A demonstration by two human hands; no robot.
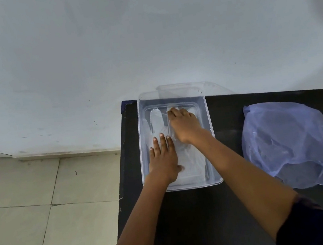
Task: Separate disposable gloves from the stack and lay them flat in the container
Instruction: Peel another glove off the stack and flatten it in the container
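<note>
Both hands are down inside the clear plastic container (pixel 209 136), which stands on the dark surface (pixel 200 220) near its far left corner. The left hand (pixel 163 163) lies palm down with its fingers (pixel 162 142) straight and slightly spread, pressing flat on the wrist end of a transparent disposable glove (pixel 156 121) that lies on the container floor. The glove's own finger parts stretch away beyond the left fingertips toward the far wall. The right hand (pixel 184 125) reaches further in, just right of the left fingers, its fingers (pixel 172 112) curled down onto the glove's far end; whether they pinch the film or only press it cannot be told. Well to the right of both hands, a bluish translucent plastic bag (pixel 294 141) lies crumpled on the surface, with a stack of gloves (pixel 272 144) dimly visible inside.
</note>
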